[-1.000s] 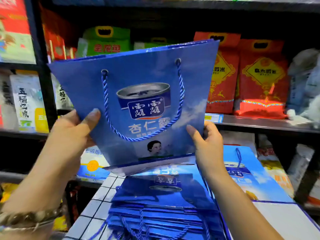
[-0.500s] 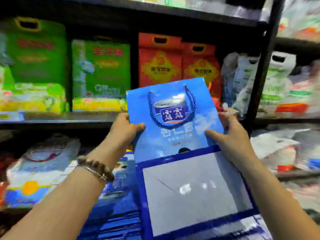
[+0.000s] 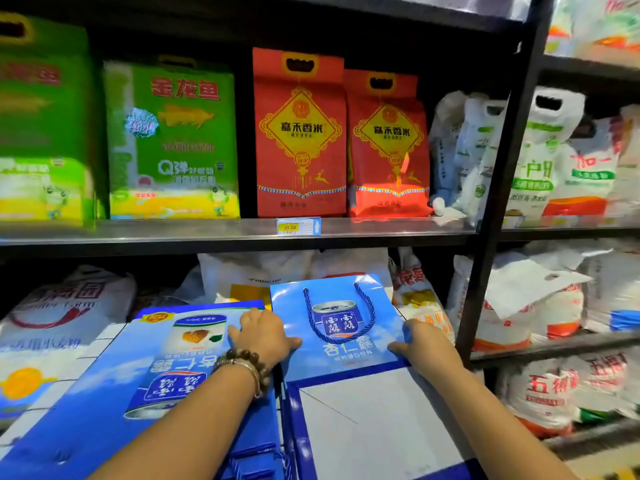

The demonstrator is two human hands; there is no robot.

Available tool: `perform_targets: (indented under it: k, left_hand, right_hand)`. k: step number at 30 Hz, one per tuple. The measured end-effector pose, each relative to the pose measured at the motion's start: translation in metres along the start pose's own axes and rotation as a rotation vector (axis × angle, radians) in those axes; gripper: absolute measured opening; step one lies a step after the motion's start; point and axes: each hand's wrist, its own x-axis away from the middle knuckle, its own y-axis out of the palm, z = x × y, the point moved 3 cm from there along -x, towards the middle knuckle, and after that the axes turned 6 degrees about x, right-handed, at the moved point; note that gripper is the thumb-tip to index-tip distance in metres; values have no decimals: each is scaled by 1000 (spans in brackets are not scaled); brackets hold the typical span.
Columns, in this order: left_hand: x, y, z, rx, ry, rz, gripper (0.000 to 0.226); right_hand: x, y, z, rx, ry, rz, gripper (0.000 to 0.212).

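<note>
A flat blue paper gift bag (image 3: 343, 327) with a rope handle and a printed can lies low in front of me, its grey folded bottom (image 3: 374, 420) toward me. My left hand (image 3: 263, 336), with a bead bracelet on the wrist, grips the bag's left edge, thumb on its face. My right hand (image 3: 426, 348) grips the right edge the same way. To the left lies a big blue carton (image 3: 114, 386) with the same can print.
A metal shelf (image 3: 225, 233) above holds green rice bags (image 3: 173, 140) and red rice bags (image 3: 301, 136). White sacks (image 3: 540, 299) fill the lower shelves. A black upright post (image 3: 498, 188) stands to the right. More blue bags (image 3: 252, 459) lie stacked below my arms.
Both hands have brought the blue bag down from chest height to lie low beside the blue carton. My view has swung right along the shelves.
</note>
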Motion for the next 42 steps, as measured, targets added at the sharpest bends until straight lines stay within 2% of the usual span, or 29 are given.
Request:
perform_targets:
  k: [3,4,6,7,9,12,16,23,26,29,31,33,35,37,40,42]
  left_hand:
    - [4,-1,2,-24,47,159,67]
    - [7,-6,9,-30,137,231,54]
    - [11,-8,27,7,296,222,29]
    - [14,-3,35,58,346,145,29]
    - [20,14,45,122,396,-72,42]
    - [23,41,41,-25,398,-227,67]
    - [22,56,37,-135,384,-247,68]
    - [20,67,36,-192,339,-327,71]
    - [23,60,38,-303,330,-311,70]
    - [31,42,48,-515,344,-291,70]
    - [40,19,57,-564,380,-273,68]
    - [51,-14,58,-428,406,-275,59]
    - [64,-53,47,-221,447,-262,49]
    - [77,-88,17,-71,471,-217,44]
    - [100,-115,-54,-13,395,-178,36]
    - [121,-113,-98,-17,303,-146,32]
  right_hand:
    - [5,-5,-5,192,-44,98,48]
    - [7,-10,-10,242,-85,168,46]
    - [10,-15,-24,258,-201,225,35]
    - [10,-14,-33,248,-268,201,31]
    - [9,-4,-47,216,-380,98,30]
    - [12,16,-53,140,-433,-60,36]
    - [20,35,-48,276,-441,-198,53]
    - [15,47,-48,384,-388,-406,64]
    - [16,46,-51,377,-360,-454,64]
    - [23,41,-54,391,-350,-373,62]
    - [28,34,-56,442,-378,-187,59]
    - [36,20,-65,452,-428,53,52]
    - [50,4,-81,349,-486,193,44]
    - [69,-9,-104,153,-545,169,40]
    - [109,-18,-144,-108,-639,4,28]
    - [137,-18,-164,-124,-693,-60,13]
